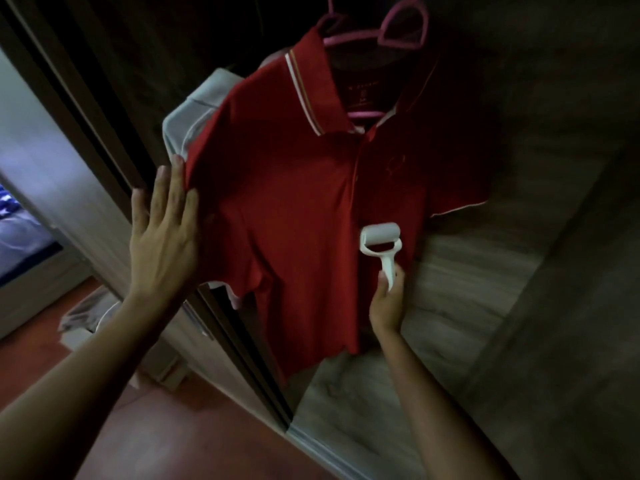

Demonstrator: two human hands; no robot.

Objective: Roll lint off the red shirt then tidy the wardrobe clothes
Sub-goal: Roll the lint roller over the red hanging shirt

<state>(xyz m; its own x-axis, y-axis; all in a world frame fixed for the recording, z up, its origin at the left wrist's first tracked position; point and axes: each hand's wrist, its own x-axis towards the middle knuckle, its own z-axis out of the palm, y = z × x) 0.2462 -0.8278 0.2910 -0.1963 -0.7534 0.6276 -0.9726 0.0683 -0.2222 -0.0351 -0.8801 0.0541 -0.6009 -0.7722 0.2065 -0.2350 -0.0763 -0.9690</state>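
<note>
Now lint roller [380, 238] on red shirt [294, 202], right hand [389, 299] gripping; left hand [162, 230] apparently flat at sleeve.

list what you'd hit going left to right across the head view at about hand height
blue bedding → left hand → red shirt → lint roller held by the right hand → wood-grain wardrobe panel

The shirt [294, 209] hangs on a hanger [370, 39] before the wardrobe door [502, 271]. The left hand [162, 233] lies at its left sleeve; the lint roller [381, 242], in the right hand [389, 299], rests on its front.
</note>
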